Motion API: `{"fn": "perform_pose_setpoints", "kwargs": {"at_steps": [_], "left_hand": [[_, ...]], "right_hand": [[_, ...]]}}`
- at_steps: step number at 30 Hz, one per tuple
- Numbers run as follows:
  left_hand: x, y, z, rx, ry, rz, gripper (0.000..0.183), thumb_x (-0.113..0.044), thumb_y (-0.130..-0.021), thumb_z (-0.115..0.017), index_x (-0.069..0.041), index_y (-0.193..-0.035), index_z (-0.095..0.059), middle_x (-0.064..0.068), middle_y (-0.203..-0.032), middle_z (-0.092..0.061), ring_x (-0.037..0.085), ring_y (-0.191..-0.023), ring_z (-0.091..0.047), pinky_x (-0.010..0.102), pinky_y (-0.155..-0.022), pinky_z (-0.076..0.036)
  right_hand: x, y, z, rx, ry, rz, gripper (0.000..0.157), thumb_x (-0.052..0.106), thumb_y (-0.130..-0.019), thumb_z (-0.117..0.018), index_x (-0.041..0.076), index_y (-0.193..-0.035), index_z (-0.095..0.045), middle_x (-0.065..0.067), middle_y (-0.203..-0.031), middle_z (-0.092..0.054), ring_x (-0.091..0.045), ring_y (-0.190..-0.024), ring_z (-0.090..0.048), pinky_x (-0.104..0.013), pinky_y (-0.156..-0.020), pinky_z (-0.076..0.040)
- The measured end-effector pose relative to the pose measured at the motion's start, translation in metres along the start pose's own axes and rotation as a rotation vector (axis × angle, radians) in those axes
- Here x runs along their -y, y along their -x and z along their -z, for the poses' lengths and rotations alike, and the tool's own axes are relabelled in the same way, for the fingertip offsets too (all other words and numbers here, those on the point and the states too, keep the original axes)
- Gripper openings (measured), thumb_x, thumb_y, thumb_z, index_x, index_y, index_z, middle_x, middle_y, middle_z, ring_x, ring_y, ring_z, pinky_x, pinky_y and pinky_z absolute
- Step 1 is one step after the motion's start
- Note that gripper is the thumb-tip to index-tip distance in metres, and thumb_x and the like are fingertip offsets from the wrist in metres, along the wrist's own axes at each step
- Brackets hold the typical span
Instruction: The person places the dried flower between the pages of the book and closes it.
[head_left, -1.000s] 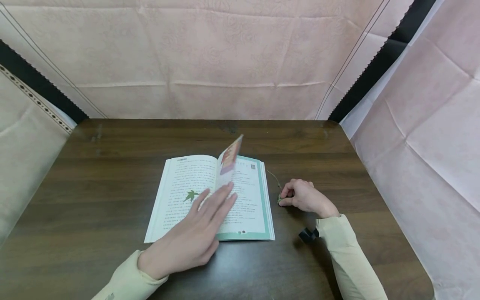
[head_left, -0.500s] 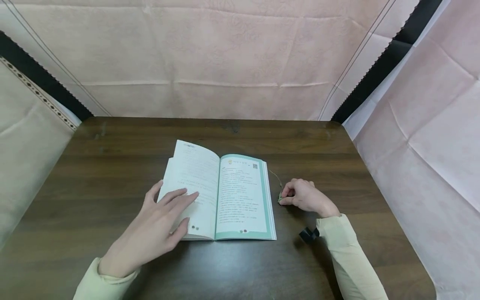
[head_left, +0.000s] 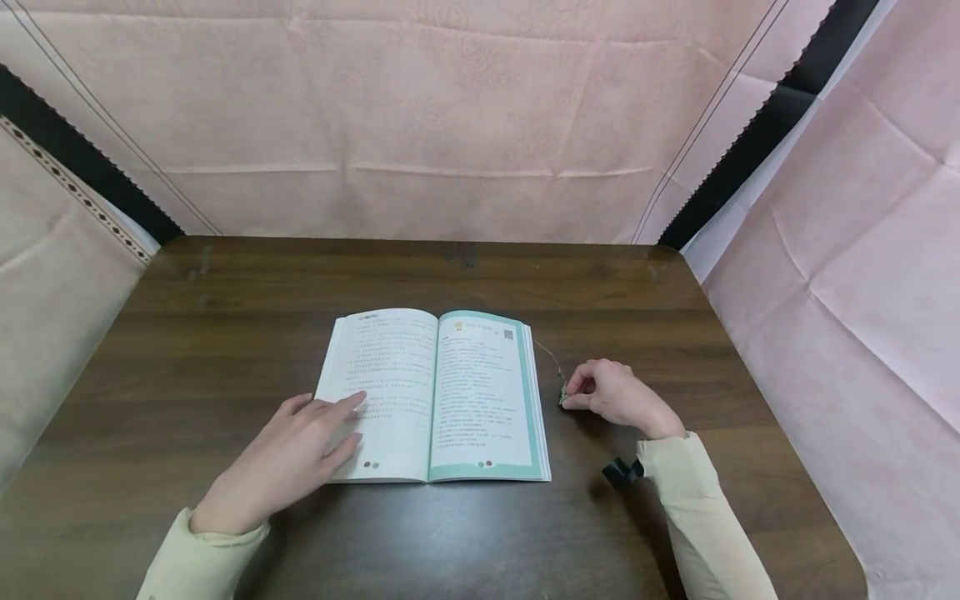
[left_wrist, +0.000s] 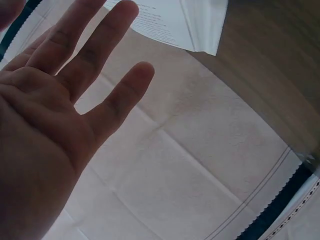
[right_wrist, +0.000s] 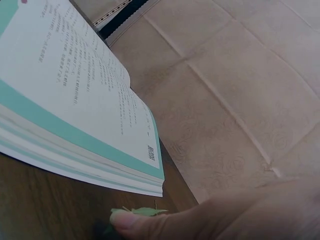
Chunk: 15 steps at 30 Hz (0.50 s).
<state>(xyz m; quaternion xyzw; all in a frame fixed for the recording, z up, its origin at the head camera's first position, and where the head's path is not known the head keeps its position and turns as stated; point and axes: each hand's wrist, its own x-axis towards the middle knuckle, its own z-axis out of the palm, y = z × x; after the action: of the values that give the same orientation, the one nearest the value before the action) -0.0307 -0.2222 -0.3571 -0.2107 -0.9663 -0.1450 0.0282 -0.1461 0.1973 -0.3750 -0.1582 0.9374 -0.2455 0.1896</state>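
Note:
An open book (head_left: 480, 392) lies on the brown table, its right page bordered in teal and its left page (head_left: 393, 358) plain white with print. My left hand (head_left: 281, 462) is over the lower outer part of the left page, fingers spread and extended, fingertips close over the print. In the left wrist view the fingers (left_wrist: 107, 50) stand apart with nothing between them. Just right of the book, my right hand (head_left: 618, 396) pinches a small green leaf-shaped piece (right_wrist: 145, 211) between thumb and fingers. A thin cord (head_left: 550, 353) runs from it toward the book's right edge.
The wooden table (head_left: 247, 333) surrounds the book on every side. Pale pink cloth (head_left: 450, 100) with dark trim hangs behind the table and along its sides. A small black device (head_left: 619, 472) sits at my right wrist.
A page has been turned from right to left and now lies flat, covering the green maple leaf seen on the left page. My left hand moved left; my right hand stays nearly still.

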Motion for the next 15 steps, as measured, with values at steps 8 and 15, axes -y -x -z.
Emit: {"fn": "perform_pose_setpoints", "kwargs": {"at_steps": [8, 15], "left_hand": [[0.0076, 0.0008, -0.0019, 0.017, 0.008, 0.036, 0.046, -0.021, -0.090, -0.066, 0.000, -0.130, -0.058, 0.011, -0.113, -0.070, 0.033, -0.103, -0.064, 0.057, -0.099, -0.036], [0.0107, 0.0015, -0.0032, 0.035, 0.038, 0.062, 0.046, -0.022, -0.090, -0.066, -0.001, -0.130, -0.058, 0.011, -0.117, -0.068, 0.037, -0.106, -0.063, 0.058, -0.099, -0.036]], "right_hand": [[0.0018, 0.0015, 0.0006, -0.009, -0.042, 0.004, 0.012, 0.020, -0.081, -0.080, 0.017, -0.087, -0.069, 0.002, -0.082, -0.063, -0.018, -0.073, -0.055, -0.031, -0.066, -0.049], [0.0000, 0.0006, 0.0008, -0.011, -0.059, 0.012, 0.013, 0.020, -0.082, -0.080, 0.016, -0.088, -0.069, 0.002, -0.082, -0.064, -0.017, -0.073, -0.056, -0.031, -0.067, -0.050]]}}
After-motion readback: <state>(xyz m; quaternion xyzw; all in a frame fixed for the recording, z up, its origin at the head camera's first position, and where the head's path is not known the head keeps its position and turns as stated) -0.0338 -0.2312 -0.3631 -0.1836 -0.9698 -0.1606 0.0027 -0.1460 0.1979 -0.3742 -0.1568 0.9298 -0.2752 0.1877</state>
